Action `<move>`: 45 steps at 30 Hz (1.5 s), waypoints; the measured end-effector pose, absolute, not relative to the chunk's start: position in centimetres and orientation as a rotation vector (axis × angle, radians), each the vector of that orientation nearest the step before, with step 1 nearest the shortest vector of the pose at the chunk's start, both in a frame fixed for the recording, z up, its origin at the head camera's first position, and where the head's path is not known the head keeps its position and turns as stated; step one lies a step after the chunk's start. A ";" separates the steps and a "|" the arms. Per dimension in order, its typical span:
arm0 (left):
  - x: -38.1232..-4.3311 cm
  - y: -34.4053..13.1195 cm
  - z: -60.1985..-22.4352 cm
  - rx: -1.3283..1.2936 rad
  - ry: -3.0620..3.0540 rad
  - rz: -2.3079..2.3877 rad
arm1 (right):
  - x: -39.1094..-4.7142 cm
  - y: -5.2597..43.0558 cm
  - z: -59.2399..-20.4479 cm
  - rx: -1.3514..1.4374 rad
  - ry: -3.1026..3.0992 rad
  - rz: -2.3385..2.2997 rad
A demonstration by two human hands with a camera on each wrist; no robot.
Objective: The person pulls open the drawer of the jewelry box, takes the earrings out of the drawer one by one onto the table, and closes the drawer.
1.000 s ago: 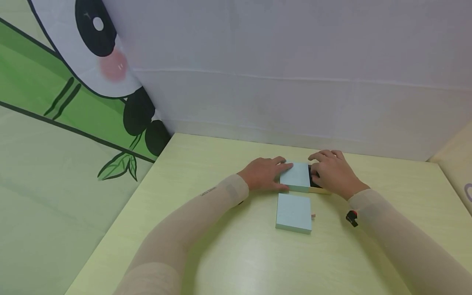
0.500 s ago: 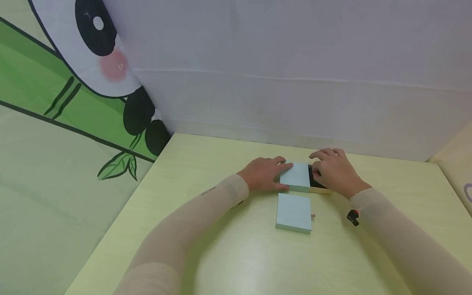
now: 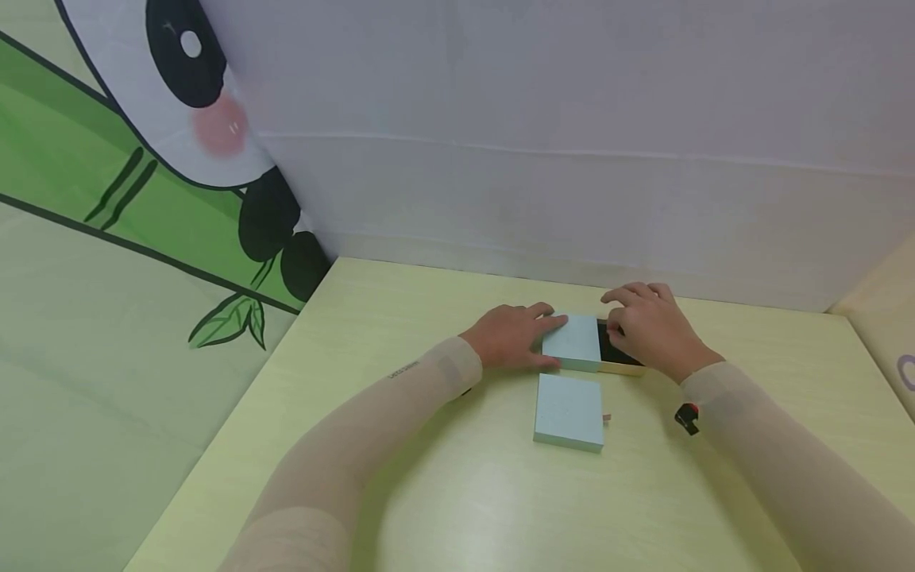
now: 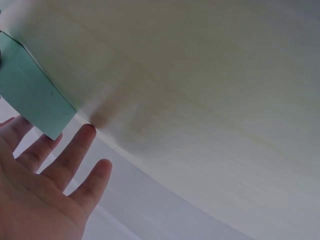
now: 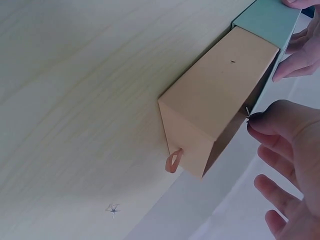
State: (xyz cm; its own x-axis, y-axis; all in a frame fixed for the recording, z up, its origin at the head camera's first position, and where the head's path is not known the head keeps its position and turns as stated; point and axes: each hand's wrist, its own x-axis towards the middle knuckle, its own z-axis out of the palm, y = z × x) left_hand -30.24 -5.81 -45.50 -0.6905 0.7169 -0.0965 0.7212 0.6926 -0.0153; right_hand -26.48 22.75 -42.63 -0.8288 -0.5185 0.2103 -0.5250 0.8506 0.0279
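A mint-green drawer box (image 3: 572, 342) lies near the table's back edge, its tan drawer (image 5: 220, 90) pulled out to the right. The drawer's inside is dark, and a small ribbon loop (image 5: 173, 161) hangs from its front. My left hand (image 3: 507, 338) holds the green sleeve, thumb at the near side and a finger on top. Over the drawer's opening, my right hand (image 3: 654, 330) pinches a tiny silvery piece (image 5: 247, 112) between thumb and index finger. Most of that piece is hidden, and I cannot tell its kind.
A second mint-green box (image 3: 569, 413), with a short ribbon tab at its right, lies closed in front of the first. A small star-shaped outline (image 5: 113, 210) shows against the tabletop (image 3: 457, 492). Behind the table hangs a pale cloth (image 3: 500, 199).
My right hand has shifted slightly up and to the right, uncovering more of the drawer's dark inside. The left hand and both boxes have stayed put.
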 end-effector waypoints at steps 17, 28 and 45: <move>-30.2 -5.6 -45.2 1.179 2.805 -0.070 | -26.8 23.5 -41.6 0.771 -2.858 0.041; -30.4 -5.5 -45.3 1.170 2.803 -0.063 | -26.8 23.8 -41.4 0.754 -2.843 0.047; -30.3 -5.6 -45.4 1.180 2.804 -0.053 | -26.8 25.0 -41.3 0.720 -2.861 0.090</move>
